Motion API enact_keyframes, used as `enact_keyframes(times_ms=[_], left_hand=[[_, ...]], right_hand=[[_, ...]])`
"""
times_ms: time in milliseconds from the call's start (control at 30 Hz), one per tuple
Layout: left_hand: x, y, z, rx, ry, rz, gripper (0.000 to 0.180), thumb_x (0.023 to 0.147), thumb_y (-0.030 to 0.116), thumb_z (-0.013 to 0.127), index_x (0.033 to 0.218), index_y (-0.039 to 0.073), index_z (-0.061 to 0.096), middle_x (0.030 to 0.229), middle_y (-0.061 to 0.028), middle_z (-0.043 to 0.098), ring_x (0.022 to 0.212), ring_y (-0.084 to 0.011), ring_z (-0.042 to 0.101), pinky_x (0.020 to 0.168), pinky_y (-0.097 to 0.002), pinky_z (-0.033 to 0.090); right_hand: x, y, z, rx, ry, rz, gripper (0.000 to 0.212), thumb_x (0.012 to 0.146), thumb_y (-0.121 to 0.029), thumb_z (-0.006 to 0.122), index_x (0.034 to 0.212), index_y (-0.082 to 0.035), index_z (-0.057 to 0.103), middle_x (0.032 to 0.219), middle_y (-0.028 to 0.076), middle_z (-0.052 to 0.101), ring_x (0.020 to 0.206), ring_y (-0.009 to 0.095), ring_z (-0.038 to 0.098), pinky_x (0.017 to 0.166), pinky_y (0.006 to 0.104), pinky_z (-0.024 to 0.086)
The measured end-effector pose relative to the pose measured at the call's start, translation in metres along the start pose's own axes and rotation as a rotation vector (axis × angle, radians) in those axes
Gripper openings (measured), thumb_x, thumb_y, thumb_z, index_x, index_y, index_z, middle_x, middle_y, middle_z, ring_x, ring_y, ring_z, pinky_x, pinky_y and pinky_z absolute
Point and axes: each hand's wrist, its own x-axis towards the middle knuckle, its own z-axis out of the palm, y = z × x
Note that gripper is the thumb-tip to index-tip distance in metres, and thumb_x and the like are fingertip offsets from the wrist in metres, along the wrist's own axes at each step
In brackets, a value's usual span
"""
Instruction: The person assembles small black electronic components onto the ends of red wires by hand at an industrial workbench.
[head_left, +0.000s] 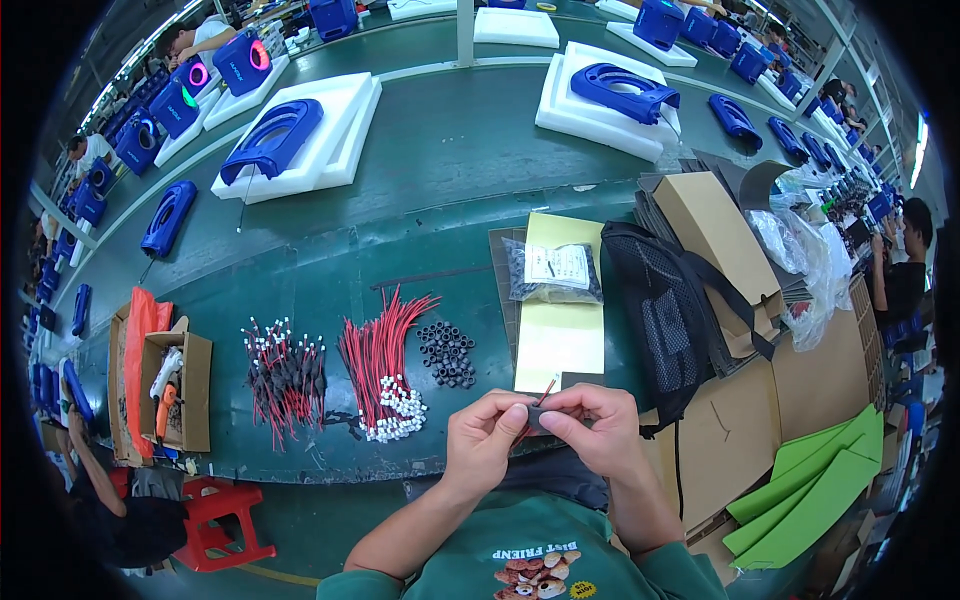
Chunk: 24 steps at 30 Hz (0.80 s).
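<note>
In front of my chest, both hands meet at the table's near edge. My left hand [482, 440] pinches a thin red cable [548, 391] with a light tip. Between thumb and fingers, my right hand [602, 432] grips a small dark piece [535, 417] around that cable; its exact kind is partly hidden. To the left lies a bundle of red cables with white connectors [385, 365]. Beyond it is another bundle of cables with dark wrapped middles [288, 375]. Several short black rings [447, 354] sit loose beside the red bundle.
A clear bag of dark parts [552, 272] rests on yellow sheets [562, 340]. A black mesh backpack [655, 310] and cardboard [725, 415] crowd the right. An open carton [197, 410] with tools stands left. Blue housings [275, 140] on white foam line the far bench.
</note>
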Motion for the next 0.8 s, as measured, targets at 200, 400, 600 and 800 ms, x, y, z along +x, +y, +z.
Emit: enact_keyframes(times_ms=[200, 400, 600, 800], left_hand=[[-0.001, -0.005, -0.002, -0.182, 0.033, -0.108, 0.013, 0.084, 0.005, 0.056, 0.094, -0.003, 0.054, 0.09, -0.0096, 0.059, 0.081, -0.0121, 0.058, 0.072, -0.0238, 0.049], [0.0, -0.003, -0.002, -0.159, 0.022, -0.035, 0.014, 0.082, 0.003, 0.057, 0.094, -0.003, 0.053, 0.088, -0.009, 0.06, 0.078, -0.0106, 0.058, 0.07, -0.0229, 0.05], [-0.005, -0.005, 0.003, 0.034, 0.084, -0.001, 0.015, 0.087, 0.01, 0.052, 0.094, -0.003, 0.055, 0.08, -0.0036, 0.059, 0.07, -0.0073, 0.056, 0.063, -0.0198, 0.047], [-0.007, -0.006, 0.002, 0.295, 0.106, 0.131, 0.02, 0.09, 0.014, 0.047, 0.093, -0.002, 0.057, 0.067, -0.0012, 0.056, 0.055, -0.005, 0.051, 0.049, -0.0184, 0.043]], right_hand=[[0.0, 0.002, 0.0, 0.063, 0.025, 0.027, 0.01, 0.076, -0.002, 0.063, 0.086, 0.003, 0.063, 0.074, 0.007, 0.064, 0.065, 0.009, 0.062, 0.055, 0.0181, 0.048], [0.001, 0.001, 0.001, -0.055, 0.014, -0.022, 0.013, 0.076, -0.002, 0.063, 0.088, 0.003, 0.063, 0.076, 0.008, 0.065, 0.065, 0.01, 0.063, 0.054, 0.0186, 0.048], [0.003, 0.002, 0.004, -0.149, 0.013, -0.06, 0.015, 0.075, -0.004, 0.064, 0.089, 0.002, 0.064, 0.076, 0.009, 0.065, 0.064, 0.009, 0.062, 0.054, 0.0183, 0.048], [0.003, 0.001, 0.009, -0.155, 0.007, -0.056, 0.017, 0.075, -0.004, 0.064, 0.091, 0.001, 0.064, 0.076, 0.008, 0.065, 0.059, 0.007, 0.059, 0.052, 0.0183, 0.047]])
